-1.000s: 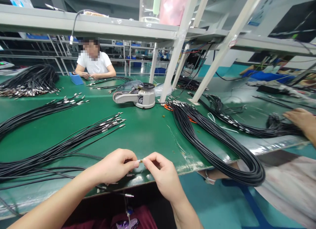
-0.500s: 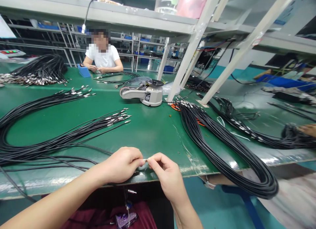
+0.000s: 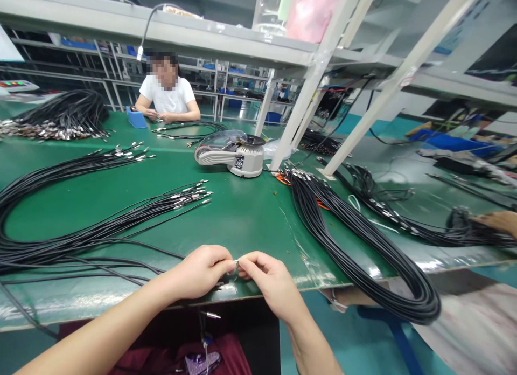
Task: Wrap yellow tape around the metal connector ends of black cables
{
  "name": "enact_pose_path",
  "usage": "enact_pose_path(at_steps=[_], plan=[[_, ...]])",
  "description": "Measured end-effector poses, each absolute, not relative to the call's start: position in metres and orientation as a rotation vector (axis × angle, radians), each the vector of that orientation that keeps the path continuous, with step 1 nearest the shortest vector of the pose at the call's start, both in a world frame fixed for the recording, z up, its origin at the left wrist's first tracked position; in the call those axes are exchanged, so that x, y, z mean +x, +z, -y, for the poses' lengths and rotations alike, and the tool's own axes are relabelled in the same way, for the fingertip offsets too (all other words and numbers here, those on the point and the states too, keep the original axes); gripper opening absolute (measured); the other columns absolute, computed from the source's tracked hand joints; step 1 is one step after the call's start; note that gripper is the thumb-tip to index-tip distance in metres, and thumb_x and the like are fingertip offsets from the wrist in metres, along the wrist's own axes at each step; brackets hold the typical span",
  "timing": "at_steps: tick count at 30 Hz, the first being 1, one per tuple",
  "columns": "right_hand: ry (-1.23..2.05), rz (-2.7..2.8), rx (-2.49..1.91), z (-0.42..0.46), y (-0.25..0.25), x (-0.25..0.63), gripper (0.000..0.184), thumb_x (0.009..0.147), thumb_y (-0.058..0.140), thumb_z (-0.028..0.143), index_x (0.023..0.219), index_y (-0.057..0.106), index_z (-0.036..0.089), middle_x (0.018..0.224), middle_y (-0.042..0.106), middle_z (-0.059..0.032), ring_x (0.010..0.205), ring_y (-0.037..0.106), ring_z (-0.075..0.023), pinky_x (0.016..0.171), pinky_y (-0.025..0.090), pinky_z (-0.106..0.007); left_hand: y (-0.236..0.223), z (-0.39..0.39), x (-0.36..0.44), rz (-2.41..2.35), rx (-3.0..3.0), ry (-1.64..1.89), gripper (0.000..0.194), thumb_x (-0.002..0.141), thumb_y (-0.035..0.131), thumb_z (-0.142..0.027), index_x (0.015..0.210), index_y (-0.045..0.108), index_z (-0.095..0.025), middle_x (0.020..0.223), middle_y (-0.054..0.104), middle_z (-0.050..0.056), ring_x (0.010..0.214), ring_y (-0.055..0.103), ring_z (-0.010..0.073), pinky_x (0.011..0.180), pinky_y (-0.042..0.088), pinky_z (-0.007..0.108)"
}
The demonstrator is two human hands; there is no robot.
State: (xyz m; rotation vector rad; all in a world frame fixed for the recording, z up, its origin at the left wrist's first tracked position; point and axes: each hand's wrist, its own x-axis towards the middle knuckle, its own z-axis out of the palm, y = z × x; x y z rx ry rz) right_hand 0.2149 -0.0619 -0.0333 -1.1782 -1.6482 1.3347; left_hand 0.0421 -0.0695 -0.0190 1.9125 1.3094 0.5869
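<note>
- Only the head view to go on from my end. My left hand point(image 3: 210, 272) pinches a tiny metal piece point(image 3: 236, 262) between thumb and forefinger, and my right hand point(image 3: 264, 275) pinches from the other side, so I figure one steadies while the other works. Fingertips hide most of it.
- That piece sits between both hands, just over the front edge of the desk point(image 3: 246, 219), probably to keep it close to me.
- Black cables point(image 3: 121, 221) lie on the left, metal ends fanned toward the middle, which I guess makes them easy to grab.
- The cable bundle point(image 3: 375, 239) on the right has its bend overhanging the desk edge, likely because it's too long to fit.
- The tape dispenser point(image 3: 246, 157) stands farther back, out of my elbows' way imo.
- Someone else's hand point(image 3: 498, 223) at far right rests by other cables; can't tell its grip.
</note>
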Motion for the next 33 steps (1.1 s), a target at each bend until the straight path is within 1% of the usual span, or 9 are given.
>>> enact_pose_path(at_steps=[3, 6, 9, 14, 17, 20, 24, 30, 33], plan=[[1.344, 1.609, -1.140, 0.060, -0.032, 0.216, 0.022, 0.082, 0.054, 0.035, 0.078, 0.065, 0.016, 0.074, 0.065, -0.0026, 0.073, 0.058, -0.0154, 0.069, 0.046, -0.025, -0.016, 0.069, 0.041, -1.314, 1.788, 0.581, 0.029, 0.084, 0.041, -0.034, 0.070, 0.058, -0.016, 0.061, 0.051, -0.004, 0.058, 0.044, 0.0101, 0.054, 0.034, 0.019], [1.285, 1.621, -1.165, 0.062, -0.032, 0.214, 0.019, 0.079, 0.057, 0.033, 0.074, 0.063, 0.016, 0.069, 0.062, -0.0009, 0.068, 0.056, -0.0143, 0.066, 0.044, -0.024, -0.017, 0.069, 0.039, -1.298, 1.753, 0.559, 0.028, 0.083, 0.042, -0.035, 0.070, 0.058, -0.016, 0.060, 0.049, -0.005, 0.058, 0.043, 0.0100, 0.053, 0.033, 0.019], [1.255, 1.648, -1.196, 0.063, -0.034, 0.211, 0.019, 0.078, 0.058, 0.033, 0.071, 0.062, 0.016, 0.066, 0.059, 0.0001, 0.064, 0.054, -0.0135, 0.061, 0.043, -0.023, -0.021, 0.071, 0.038, -1.295, 1.750, 0.561, 0.027, 0.083, 0.043, -0.036, 0.076, 0.059, -0.017, 0.062, 0.051, -0.005, 0.059, 0.044, 0.0103, 0.054, 0.033, 0.019], [1.153, 1.753, -1.254, 0.063, -0.036, 0.208, 0.020, 0.079, 0.055, 0.032, 0.069, 0.060, 0.016, 0.067, 0.060, -0.0011, 0.065, 0.055, -0.0148, 0.062, 0.044, -0.024, -0.028, 0.072, 0.044, -1.380, 1.825, 0.595, 0.026, 0.082, 0.043, -0.029, 0.068, 0.061, -0.016, 0.063, 0.055, -0.003, 0.061, 0.048, 0.0108, 0.057, 0.035, 0.020], [1.122, 1.787, -1.275, 0.063, -0.038, 0.207, 0.022, 0.081, 0.053, 0.035, 0.070, 0.059, 0.017, 0.068, 0.061, -0.0017, 0.066, 0.056, -0.0159, 0.062, 0.044, -0.024, -0.032, 0.072, 0.050, -1.441, 1.877, 0.610, 0.024, 0.082, 0.043, -0.025, 0.070, 0.062, -0.015, 0.066, 0.059, -0.001, 0.064, 0.051, 0.0117, 0.059, 0.037, 0.021], [1.155, 1.814, -1.250, 0.061, -0.039, 0.208, 0.024, 0.082, 0.052, 0.038, 0.071, 0.059, 0.018, 0.067, 0.061, -0.0013, 0.065, 0.056, -0.0163, 0.061, 0.044, -0.025, -0.033, 0.071, 0.053, -1.487, 1.917, 0.613, 0.024, 0.082, 0.043, -0.024, 0.072, 0.064, -0.016, 0.069, 0.063, 0.001, 0.066, 0.054, 0.0126, 0.061, 0.038, 0.021], [1.216, 1.826, -1.241, 0.059, -0.041, 0.209, 0.027, 0.081, 0.051, 0.041, 0.070, 0.059, 0.018, 0.067, 0.061, -0.0016, 0.066, 0.056, -0.0172, 0.063, 0.044, -0.025, -0.032, 0.070, 0.051, -1.479, 1.958, 0.610, 0.022, 0.081, 0.046, -0.023, 0.072, 0.066, -0.017, 0.068, 0.066, 0.001, 0.063, 0.055, 0.0128, 0.058, 0.038, 0.021], [1.217, 1.807, -1.256, 0.059, -0.040, 0.207, 0.028, 0.081, 0.049, 0.042, 0.068, 0.057, 0.018, 0.067, 0.056, -0.0013, 0.067, 0.053, -0.0173, 0.064, 0.043, -0.026, -0.029, 0.078, 0.047, -1.437, 2.088, 0.612, 0.027, 0.086, 0.042, -0.024, 0.080, 0.067, -0.018, 0.077, 0.067, 0.003, 0.071, 0.059, 0.0142, 0.065, 0.042, 0.022], [1.222, 1.773, -1.268, 0.062, -0.038, 0.209, 0.028, 0.079, 0.050, 0.043, 0.067, 0.055, 0.018, 0.064, 0.053, -0.0002, 0.063, 0.051, -0.0162, 0.061, 0.042, -0.026, -0.018, 0.077, 0.039, -1.364, 2.166, 0.635, 0.026, 0.088, 0.042, -0.028, 0.088, 0.067, -0.020, 0.082, 0.067, 0.002, 0.076, 0.059, 0.0136, 0.071, 0.043, 0.022]])
